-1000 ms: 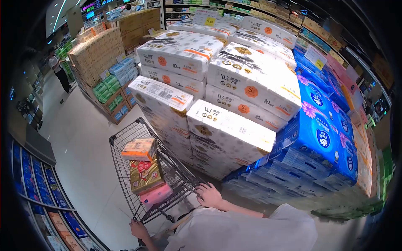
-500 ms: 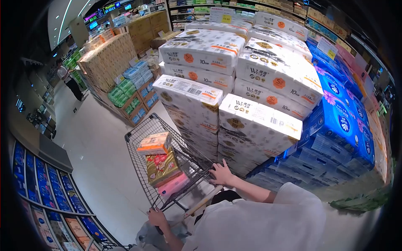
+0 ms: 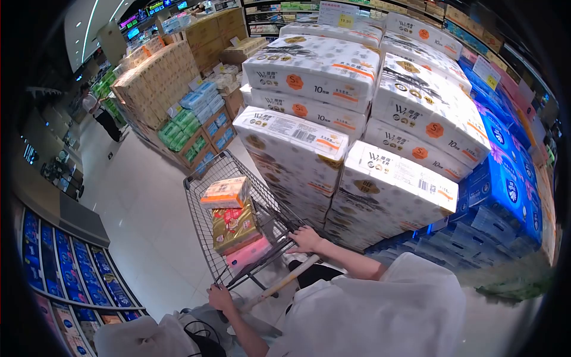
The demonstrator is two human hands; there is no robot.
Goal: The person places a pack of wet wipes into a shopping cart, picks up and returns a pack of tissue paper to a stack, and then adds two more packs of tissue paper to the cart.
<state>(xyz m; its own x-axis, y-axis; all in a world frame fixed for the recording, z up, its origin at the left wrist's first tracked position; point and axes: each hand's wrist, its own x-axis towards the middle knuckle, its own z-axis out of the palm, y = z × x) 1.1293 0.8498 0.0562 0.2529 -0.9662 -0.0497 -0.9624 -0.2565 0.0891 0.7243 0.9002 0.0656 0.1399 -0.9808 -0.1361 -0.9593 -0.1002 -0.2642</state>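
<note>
Cart (image 3: 205,229) holds three packs (image 3: 234,225).

Illumination is bright and even, supplied by overhead store lighting; a long ceiling light strip (image 3: 83,24) shows at upper left. The pale floor (image 3: 137,208) carries soft glare and only faint shadows. Strong fisheye distortion bends shelving and stacks toward the edges, with a black vignette at all 4 corners. The centre is reasonably sharp; peripheral detail is smeared and small print unreadable.
</note>
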